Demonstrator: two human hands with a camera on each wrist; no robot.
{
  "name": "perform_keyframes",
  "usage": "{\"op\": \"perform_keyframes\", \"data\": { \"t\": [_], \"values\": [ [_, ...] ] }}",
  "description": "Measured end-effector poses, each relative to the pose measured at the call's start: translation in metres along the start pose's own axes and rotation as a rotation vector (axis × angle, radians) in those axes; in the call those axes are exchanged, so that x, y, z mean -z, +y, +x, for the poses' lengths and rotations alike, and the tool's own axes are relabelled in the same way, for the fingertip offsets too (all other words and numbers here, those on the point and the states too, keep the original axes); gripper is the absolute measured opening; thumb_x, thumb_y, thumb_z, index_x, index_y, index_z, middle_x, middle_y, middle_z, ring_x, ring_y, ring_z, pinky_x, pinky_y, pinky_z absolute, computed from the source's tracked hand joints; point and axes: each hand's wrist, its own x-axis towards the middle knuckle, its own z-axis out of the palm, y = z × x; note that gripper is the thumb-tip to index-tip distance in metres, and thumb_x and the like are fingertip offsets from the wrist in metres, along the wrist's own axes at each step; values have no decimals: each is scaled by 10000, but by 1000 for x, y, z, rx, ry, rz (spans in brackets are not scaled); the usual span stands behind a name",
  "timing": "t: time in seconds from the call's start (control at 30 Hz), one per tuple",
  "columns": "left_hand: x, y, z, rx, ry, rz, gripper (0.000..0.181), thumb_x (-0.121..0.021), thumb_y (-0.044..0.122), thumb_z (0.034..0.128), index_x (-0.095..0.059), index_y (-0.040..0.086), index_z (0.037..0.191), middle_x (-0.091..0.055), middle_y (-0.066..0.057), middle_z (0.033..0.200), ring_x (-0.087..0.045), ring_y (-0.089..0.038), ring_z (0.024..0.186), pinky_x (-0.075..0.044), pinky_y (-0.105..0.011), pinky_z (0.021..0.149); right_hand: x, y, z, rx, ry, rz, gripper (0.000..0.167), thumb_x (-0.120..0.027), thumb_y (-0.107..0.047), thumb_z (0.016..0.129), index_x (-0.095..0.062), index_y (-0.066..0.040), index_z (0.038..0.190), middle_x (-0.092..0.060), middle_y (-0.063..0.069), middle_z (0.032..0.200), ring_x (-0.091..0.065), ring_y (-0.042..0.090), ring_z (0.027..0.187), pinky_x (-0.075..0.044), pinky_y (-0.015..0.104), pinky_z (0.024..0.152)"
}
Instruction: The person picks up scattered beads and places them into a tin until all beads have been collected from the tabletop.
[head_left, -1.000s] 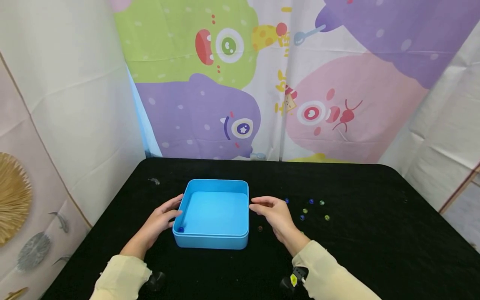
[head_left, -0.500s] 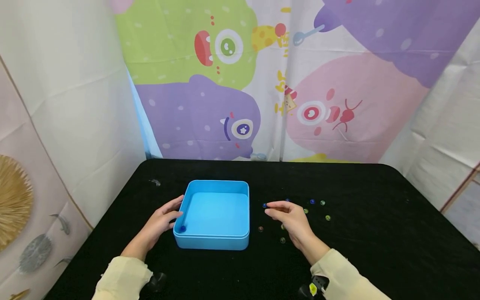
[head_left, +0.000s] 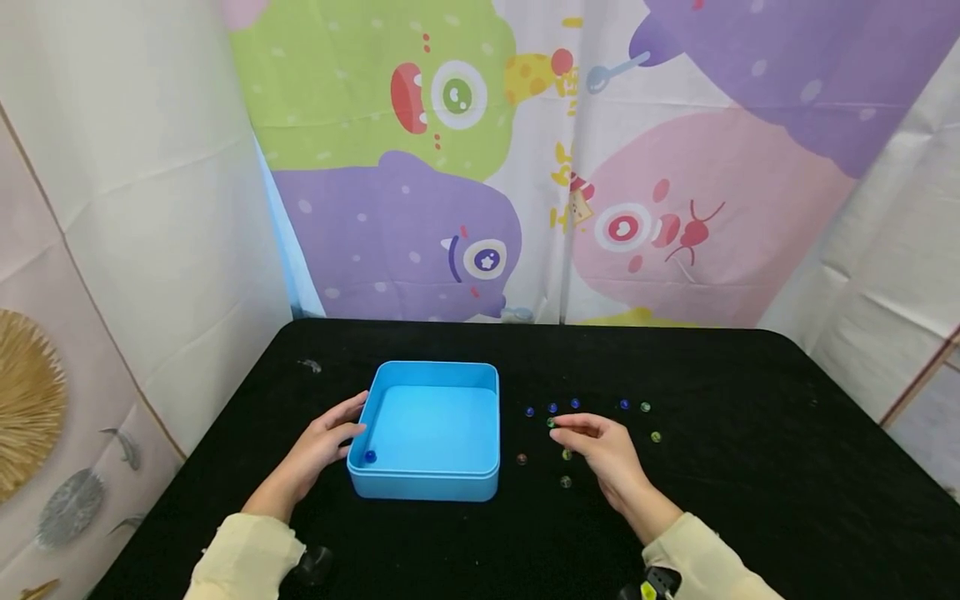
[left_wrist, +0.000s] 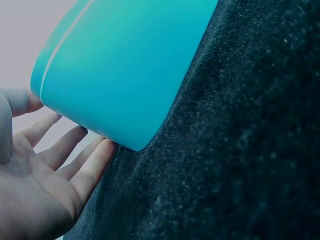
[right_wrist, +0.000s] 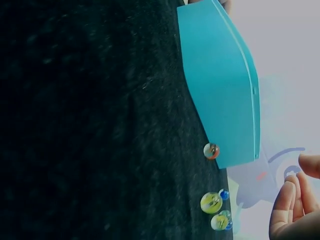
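My left hand [head_left: 322, 437] rests its fairly straight fingers [left_wrist: 95, 160] against the left outer side of a blue square box [head_left: 423, 488]. One blue marble [head_left: 371, 456] lies inside, at the box's near left corner. To the right, my right hand [head_left: 607, 458] hovers over the cloth, its fingertips beside a green marble [head_left: 551, 422]. Thumb and fingers stand slightly apart in the right wrist view, nothing visible between them. Blue marbles [head_left: 529, 411] lie just beyond the fingertips. A reddish marble [head_left: 521, 458] and a yellow-green marble [head_left: 567, 455] sit nearer the box and hand.
More marbles lie beyond the right hand, among them a blue marble [head_left: 625, 404] and a yellow-green marble [head_left: 656, 437]. Black cloth covers the table [head_left: 750, 500]. A cartoon-printed curtain [head_left: 405, 233] hangs behind its far edge.
The right hand has moved right, away from the box. A blue marble at its fingertips half a second ago now lies apart on the cloth. The left hand stays put.
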Motion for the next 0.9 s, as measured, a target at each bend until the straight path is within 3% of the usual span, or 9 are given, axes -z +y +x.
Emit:
{"op": "perform_keyframes", "data": {
  "t": [0.17,0.43,0.9],
  "values": [
    [-1,2,0,2,-1,-5,560,-444,218,971,-231,141,1483,-188,-191,1504,-261,-425,1320,-347,-527,1002,8,3,-1,-23,24,-1,299,-693,-105,816,-644,18,1084,-646,108,1024,-616,200,870,-488,402,852],
    [-1,3,3,13,4,-4,550,-437,197,970,-239,138,1480,-192,-195,1502,-260,-424,1320,-348,-534,1000,23,8,1,-34,46,-48,325,-699,-128,815,-637,17,1100,-670,35,942,-615,211,880,-497,359,815],
    [-1,1,1,14,9,-6,553,-433,198,966,-239,120,1478,-188,-211,1496,-259,-429,1318,-349,-538,999,48,15,2,-65,81,-103,377,-679,-161,840,-607,24,1161,-570,134,1203,-602,94,859,-500,299,809]
  ]
}}
